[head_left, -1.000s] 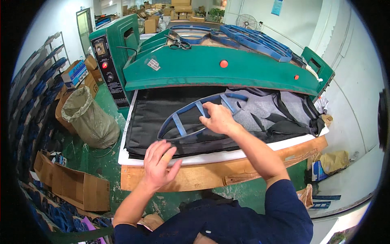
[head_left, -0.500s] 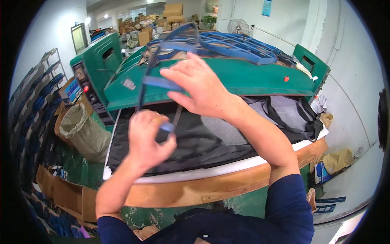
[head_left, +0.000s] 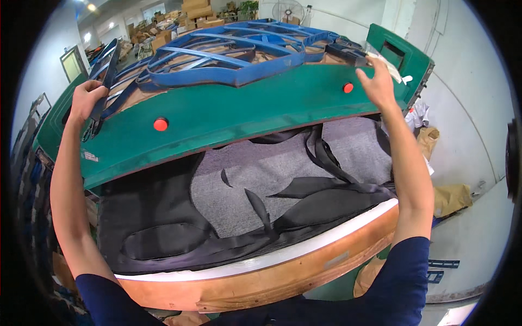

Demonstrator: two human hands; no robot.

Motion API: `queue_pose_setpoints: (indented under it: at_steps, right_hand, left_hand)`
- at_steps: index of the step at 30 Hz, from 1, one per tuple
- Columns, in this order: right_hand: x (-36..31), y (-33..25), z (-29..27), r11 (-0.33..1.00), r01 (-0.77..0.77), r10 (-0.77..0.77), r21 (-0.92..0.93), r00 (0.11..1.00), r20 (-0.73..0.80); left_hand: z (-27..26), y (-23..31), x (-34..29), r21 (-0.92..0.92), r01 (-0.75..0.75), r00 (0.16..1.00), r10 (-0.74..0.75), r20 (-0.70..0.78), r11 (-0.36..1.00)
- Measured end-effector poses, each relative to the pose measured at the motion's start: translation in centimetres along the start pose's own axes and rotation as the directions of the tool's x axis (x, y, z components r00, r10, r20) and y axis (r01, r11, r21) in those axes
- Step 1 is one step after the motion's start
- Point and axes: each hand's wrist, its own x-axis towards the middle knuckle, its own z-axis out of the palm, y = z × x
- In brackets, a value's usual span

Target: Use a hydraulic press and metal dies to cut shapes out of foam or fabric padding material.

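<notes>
At the far left, my left hand (head_left: 89, 99) has its fingers closed on the near end of a narrow blue cutting die (head_left: 110, 68), a frame of metal strips that leans on top of the green press beam (head_left: 217, 117). My right hand (head_left: 378, 86) is raised over the right end of the beam. Its thumb and fingers are apart and hold nothing. Nearest to it are a small dark die (head_left: 347, 54) and a white glove-like cloth (head_left: 387, 68). Larger blue cutting dies (head_left: 239, 76) lie between the hands on top of the beam.
Below the beam, black fabric (head_left: 157, 190) with grey areas and cut curved outlines lies on a white pad (head_left: 244, 266). A wooden board (head_left: 261, 288) edges it nearest me. Two red buttons (head_left: 160, 124) sit on the beam's front. Green end housings (head_left: 399, 62) rise at both sides.
Both hands held the die in front of me over the fabric. The left has carried it up onto the beam's left end; the right has let go and moved right. My view has shifted.
</notes>
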Motion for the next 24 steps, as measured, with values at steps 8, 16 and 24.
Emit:
queue_pose_setpoints:
  at_steps: [8,16,24]
  right_hand:
    - [5.5,4.2,8.4,0.975,-0.168,0.196,-0.142,0.958,0.21]
    - [4.3,7.1,5.6,0.956,-0.265,0.27,-0.125,0.962,0.024]
    - [-6.9,0.2,-3.8,0.819,-0.335,0.406,0.466,0.912,-0.059]
  left_hand:
    - [1.7,-0.9,1.1,0.11,0.214,0.965,-0.227,0.134,0.971]
    - [2.0,-3.7,1.6,0.119,0.159,0.975,-0.175,0.134,0.98]
    - [-0.7,-11.2,6.8,0.468,-0.388,0.872,0.152,0.465,0.794]
